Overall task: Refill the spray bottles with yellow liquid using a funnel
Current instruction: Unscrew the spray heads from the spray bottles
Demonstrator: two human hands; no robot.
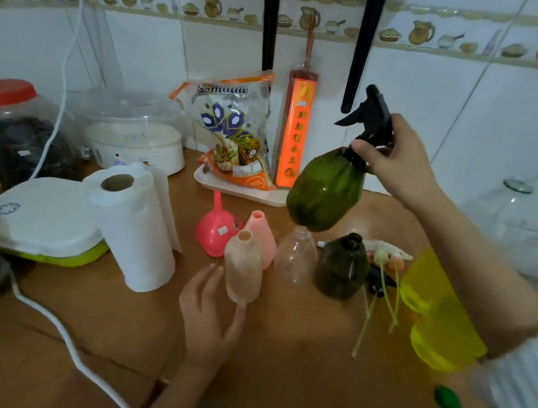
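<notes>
My right hand (397, 157) grips the black trigger head of a green spray bottle (326, 189) and holds it tilted in the air above the table. My left hand (210, 306) is open, its fingers at the base of a peach open-necked bottle (242, 267) standing on the wooden table (279, 353). Behind that stand a pink bottle (262, 239), a clear bottle (295, 255) and a dark green bottle (342, 266), all without heads. A pink funnel (216, 230) lies behind them. A yellow container of liquid (438, 309) sits under my right forearm.
A paper towel roll (134, 227) stands left of the bottles, by a white lidded appliance (43, 218). Loose spray heads with dip tubes (382, 280) lie right of the dark bottle. A snack bag on a tray (235, 134) is at the back. A white cable (61, 332) crosses the front left.
</notes>
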